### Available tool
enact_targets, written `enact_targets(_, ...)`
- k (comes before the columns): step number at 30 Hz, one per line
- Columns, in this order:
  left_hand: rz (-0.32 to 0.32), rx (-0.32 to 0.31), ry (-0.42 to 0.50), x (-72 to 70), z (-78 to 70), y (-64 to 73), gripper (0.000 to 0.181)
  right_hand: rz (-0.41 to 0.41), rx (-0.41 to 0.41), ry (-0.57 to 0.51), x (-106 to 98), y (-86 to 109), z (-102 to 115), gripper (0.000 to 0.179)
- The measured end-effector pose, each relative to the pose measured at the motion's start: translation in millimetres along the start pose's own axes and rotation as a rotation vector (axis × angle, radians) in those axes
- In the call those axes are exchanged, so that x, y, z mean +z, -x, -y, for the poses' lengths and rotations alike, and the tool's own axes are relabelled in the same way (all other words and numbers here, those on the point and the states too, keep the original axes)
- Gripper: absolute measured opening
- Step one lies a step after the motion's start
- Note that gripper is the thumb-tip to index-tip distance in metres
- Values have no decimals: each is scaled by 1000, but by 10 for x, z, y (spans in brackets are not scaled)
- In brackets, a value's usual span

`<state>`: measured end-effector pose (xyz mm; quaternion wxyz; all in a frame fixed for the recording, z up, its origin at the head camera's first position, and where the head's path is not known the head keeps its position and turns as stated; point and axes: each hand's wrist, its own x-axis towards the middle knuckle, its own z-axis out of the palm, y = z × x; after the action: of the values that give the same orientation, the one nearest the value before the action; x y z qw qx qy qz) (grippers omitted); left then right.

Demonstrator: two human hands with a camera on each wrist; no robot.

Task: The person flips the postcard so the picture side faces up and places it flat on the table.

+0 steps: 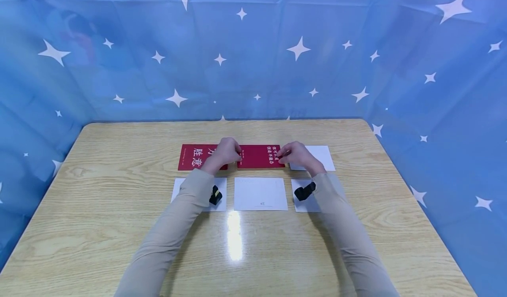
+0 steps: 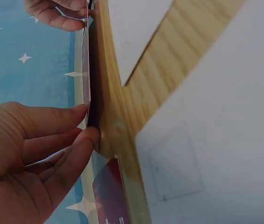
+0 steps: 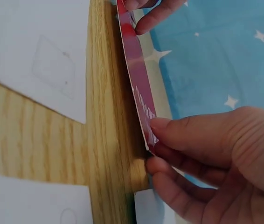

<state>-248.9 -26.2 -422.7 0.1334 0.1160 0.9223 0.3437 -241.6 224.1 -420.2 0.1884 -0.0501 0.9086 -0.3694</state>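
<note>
A red card (image 1: 255,157) with white lettering spans the gap between both hands, tilted just over the table in the middle of the back row. My left hand (image 1: 226,151) pinches its left end between thumb and fingers; in the left wrist view the card shows nearly edge-on. At the other end, my right hand (image 1: 297,154) pinches the card by its corner, thumb on the printed face in the right wrist view. Another red card (image 1: 188,158) with large white characters lies to the left, partly under the left hand. Beside the right hand lies a white card (image 1: 322,156).
In the front row lie a left white card (image 1: 178,189), a middle white card (image 1: 260,193) and a right white card (image 1: 310,207); the forearms partly cover the outer two. A blue curtain (image 1: 253,68) with white stars surrounds the wooden table (image 1: 99,200).
</note>
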Motion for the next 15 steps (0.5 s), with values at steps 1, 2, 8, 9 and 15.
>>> enact_targets(1, -1, -5, -8, 2, -12, 1, 28, 3, 7, 0, -3, 1, 12, 23)
enact_targets(2, -1, -8, -17, 5, -24, 3, 25, 4, 11, 2, -5, 2, 22, 23)
enact_targets(8, -14, -14, -89, 39, -53, -9, 20, 21, 33, 12, -1, 6, 54, 22)
enact_targets(9, -18, -12, -100, 44, -54, -14, 21, 22, 38, 11, 1, 6, 55, 22)
enact_targets(15, 1, -8, -103, 40, -50, -29, 14, 12, 22, 29, 12, 14, 33, 21)
